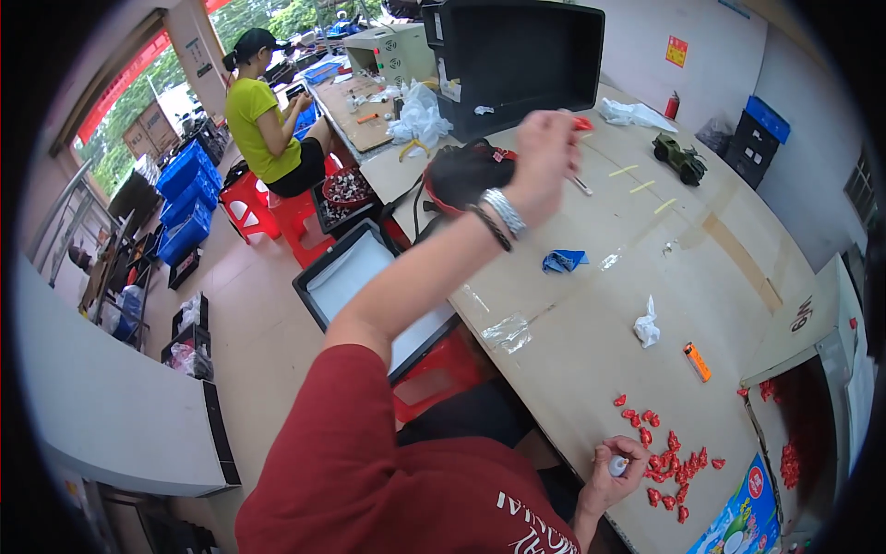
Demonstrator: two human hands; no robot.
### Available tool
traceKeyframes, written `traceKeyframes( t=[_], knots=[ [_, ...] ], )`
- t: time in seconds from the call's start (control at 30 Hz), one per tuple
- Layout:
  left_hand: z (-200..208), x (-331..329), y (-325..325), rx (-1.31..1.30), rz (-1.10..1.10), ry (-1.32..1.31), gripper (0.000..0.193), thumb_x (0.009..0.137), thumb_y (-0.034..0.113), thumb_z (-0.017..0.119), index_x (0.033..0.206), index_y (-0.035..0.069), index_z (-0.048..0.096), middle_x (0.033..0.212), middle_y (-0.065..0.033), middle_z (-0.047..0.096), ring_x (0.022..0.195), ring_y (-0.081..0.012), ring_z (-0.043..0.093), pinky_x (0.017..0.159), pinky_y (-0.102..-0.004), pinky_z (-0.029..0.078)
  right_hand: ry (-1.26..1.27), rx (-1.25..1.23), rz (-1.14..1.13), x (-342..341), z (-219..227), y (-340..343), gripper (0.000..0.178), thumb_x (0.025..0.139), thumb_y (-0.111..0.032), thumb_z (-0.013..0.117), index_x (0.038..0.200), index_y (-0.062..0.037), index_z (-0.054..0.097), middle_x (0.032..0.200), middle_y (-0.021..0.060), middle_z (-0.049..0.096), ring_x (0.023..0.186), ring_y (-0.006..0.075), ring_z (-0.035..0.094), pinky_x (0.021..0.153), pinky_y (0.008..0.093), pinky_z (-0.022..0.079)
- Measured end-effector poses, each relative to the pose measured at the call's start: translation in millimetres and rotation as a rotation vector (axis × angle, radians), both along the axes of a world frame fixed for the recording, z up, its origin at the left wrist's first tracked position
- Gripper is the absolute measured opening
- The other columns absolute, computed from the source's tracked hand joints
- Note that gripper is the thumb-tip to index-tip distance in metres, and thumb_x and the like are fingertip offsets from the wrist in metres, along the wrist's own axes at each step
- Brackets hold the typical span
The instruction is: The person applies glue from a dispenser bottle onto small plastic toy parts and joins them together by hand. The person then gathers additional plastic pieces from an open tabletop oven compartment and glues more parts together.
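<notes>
Left hand [546,152] pinches a red piece [581,123] — right hand [609,482] grips a bottle [617,465], seemingly handy beside the pile [681,476]

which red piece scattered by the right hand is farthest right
The lone red piece at the scatter's right edge, toward the box; the others lie left of it, nearer the right hand.

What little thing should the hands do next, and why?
Probably bring the left hand toward the small white bottle: the left hand is raised well away and seems to pinch a blurred red piece, while the right hand holds the bottle beside the scattered red pieces.
</notes>
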State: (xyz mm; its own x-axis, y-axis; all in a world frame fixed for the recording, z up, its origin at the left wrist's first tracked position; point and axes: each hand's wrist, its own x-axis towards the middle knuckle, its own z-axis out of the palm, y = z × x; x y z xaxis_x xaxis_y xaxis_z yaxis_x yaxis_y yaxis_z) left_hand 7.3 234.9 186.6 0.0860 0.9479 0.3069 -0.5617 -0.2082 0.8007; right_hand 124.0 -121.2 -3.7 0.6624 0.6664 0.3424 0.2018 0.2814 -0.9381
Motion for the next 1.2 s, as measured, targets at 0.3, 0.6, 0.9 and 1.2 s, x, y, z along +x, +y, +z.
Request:
traceKeyframes(
  t=[0.3,0.6,0.9,1.2],
  knots=[
    [-47,-206,69,-0.296,0.577,-0.07,0.009,0.092,0.011,0.052,0.097,0.006,0.058,0.078,-0.0039,0.057,0.048,-0.0082,0.043,0.04,-0.0232,0.033,-0.026,-0.155,0.064,4,-1,-5,0.026,0.079,-0.001,0.075,0.098,-0.0015,0.056,0.081,0.0064,0.061,0.07,0.0125,0.057,0.067,0.0259,0.049],
    [-94,-300,69,-0.311,0.785,-0.067,0.009,0.094,0.014,0.051,0.095,0.006,0.055,0.074,-0.0028,0.056,0.047,-0.009,0.047,0.037,-0.023,0.037,-0.045,-0.182,0.031,3,-4,-1,0.022,0.079,-0.002,0.075,0.093,-0.0005,0.057,0.079,0.0061,0.059,0.069,0.0132,0.054,0.064,0.0258,0.046],
    [-109,-356,135,-0.338,0.851,-0.123,0.011,0.095,0.014,0.052,0.097,0.004,0.057,0.071,-0.0024,0.056,0.045,-0.0089,0.046,0.036,-0.0222,0.035,-0.072,-0.294,-0.152,-3,-15,2,0.019,0.08,-0.002,0.071,0.091,0.0007,0.056,0.082,0.005,0.052,0.07,0.0137,0.049,0.064,0.0263,0.043],
    [-130,-410,211,-0.327,0.889,-0.214,0.012,0.094,0.015,0.056,0.099,0.004,0.058,0.074,-0.0043,0.06,0.048,-0.0084,0.047,0.038,-0.0222,0.039,-0.341,-0.39,-0.27,-2,-23,5,0.015,0.082,-0.004,0.073,0.091,-0.0023,0.062,0.082,0.0085,0.06,0.071,0.0151,0.054,0.06,0.0276,0.047]
  ],
)
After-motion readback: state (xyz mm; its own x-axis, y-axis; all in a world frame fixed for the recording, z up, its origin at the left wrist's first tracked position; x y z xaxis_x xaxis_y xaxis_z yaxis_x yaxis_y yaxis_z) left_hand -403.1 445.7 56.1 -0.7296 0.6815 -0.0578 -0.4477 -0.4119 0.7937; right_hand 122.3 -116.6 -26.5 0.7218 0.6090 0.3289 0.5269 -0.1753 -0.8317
